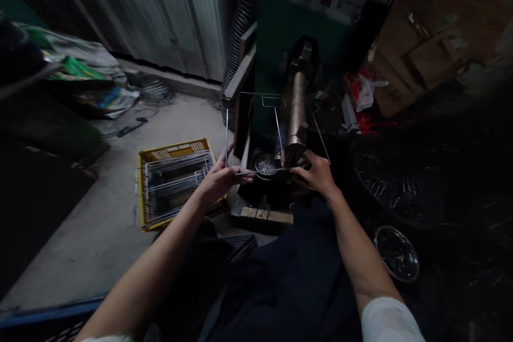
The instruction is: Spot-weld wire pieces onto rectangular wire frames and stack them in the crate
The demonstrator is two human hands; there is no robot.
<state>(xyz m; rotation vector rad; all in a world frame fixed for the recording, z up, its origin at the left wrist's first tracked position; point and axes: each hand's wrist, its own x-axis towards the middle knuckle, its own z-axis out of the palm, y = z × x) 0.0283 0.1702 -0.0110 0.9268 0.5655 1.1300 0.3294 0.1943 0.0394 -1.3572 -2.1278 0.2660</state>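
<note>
A thin wire frame (226,133) spans the space between both hands, in front of a green machine (266,37). My left hand (220,173) grips its left corner, with thumb along the near wire and some fingers stretched out. Closed at the near wire's right part, my right hand (316,172) sits beside the lower end of a copper-coloured machine arm (297,112). A shorter wire of the frame reaches the arm's tip, though the exact contact is hard to see. Below the near wire is a round dish (266,165) of small metal pieces.
A yellow crate (140,192) holding several wire frames stands on the floor at left. At right are a large dark basin (395,187) and a metal bowl (396,254), both with small metal parts. Cardboard (433,59) lies behind them.
</note>
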